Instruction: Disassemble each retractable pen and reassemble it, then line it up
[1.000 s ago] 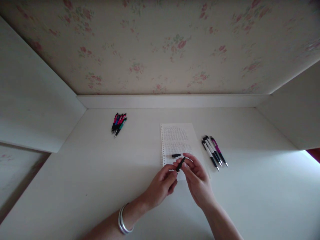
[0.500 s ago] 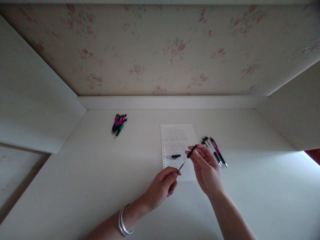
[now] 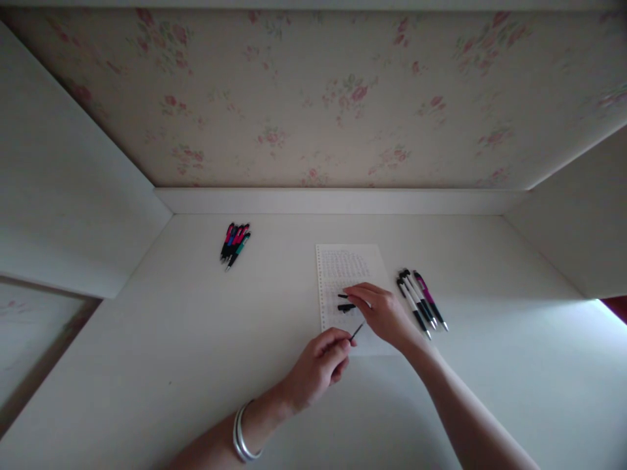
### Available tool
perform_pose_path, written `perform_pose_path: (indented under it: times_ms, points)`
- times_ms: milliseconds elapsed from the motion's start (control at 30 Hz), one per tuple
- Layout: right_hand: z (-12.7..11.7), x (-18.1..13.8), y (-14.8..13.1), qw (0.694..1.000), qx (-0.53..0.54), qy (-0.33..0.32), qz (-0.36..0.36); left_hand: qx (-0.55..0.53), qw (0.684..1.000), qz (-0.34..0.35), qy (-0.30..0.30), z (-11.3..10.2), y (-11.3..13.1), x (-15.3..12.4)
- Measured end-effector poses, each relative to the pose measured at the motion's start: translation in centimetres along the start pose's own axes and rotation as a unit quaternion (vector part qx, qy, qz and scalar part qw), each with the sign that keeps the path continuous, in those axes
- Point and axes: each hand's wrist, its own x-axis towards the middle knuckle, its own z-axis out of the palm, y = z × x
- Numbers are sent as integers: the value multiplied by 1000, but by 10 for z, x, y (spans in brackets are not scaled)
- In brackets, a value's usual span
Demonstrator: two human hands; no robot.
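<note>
My left hand (image 3: 318, 365) is closed in a pinch on a thin dark pen refill (image 3: 358, 330), its tip pointing up and to the right. Over the handwritten sheet of paper (image 3: 343, 258) is my right hand (image 3: 382, 313), fingers together around a black pen barrel (image 3: 342, 296). Only the end of that barrel shows; the fingers hide the rest. Just below it on the sheet lies a short black pen part (image 3: 345, 307), partly covered by the right hand. I cannot tell whether the barrel touches the paper.
To the right of the sheet lie several pens, white-and-black ones (image 3: 416, 299) beside a purple one (image 3: 428, 290). A bunch of red, blue and green pens (image 3: 236, 243) rests at the back left. White panels and a flowered wall (image 3: 313, 98) enclose the white desk (image 3: 196, 339).
My right hand has moved left and turned palm down, bringing the black barrel away from the refill to beside the short black part. My left hand stays nearly still with the refill.
</note>
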Motion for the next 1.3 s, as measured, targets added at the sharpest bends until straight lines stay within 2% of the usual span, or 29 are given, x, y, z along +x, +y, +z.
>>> perform_pose_path:
  times_ms: [433, 667, 767, 867, 967, 1100, 1167, 1300]
  points:
    - [-2, 6, 11, 985, -151, -77, -5, 7, 1000, 5, -3, 0, 1, 0]
    - [-2, 5, 11, 987, -148, -64, -6, 10, 1000, 7, -2, 0, 3, 0]
    - [-5, 2, 8, 994, -104, -7, 23, 5, 1000, 9, 4, 0, 3, 0]
    - [-8, -5, 3, 992, 6, 46, 117, -6, 1000, 10, 11, 0, 4, 0]
    - [-7, -17, -8, 962, 176, 41, 205, -12, 1000, 16, 24, 2, 5, 1]
    - [4, -36, -25, 907, 334, -22, 255, -13, 999, 26, 42, 3, 5, 3]
    - [11, -41, -31, 889, 375, -17, 261, -18, 999, 27, 41, 3, 5, 4]
    - [19, -41, -34, 877, 398, 21, 267, -17, 998, 29, 44, 3, 5, 4]
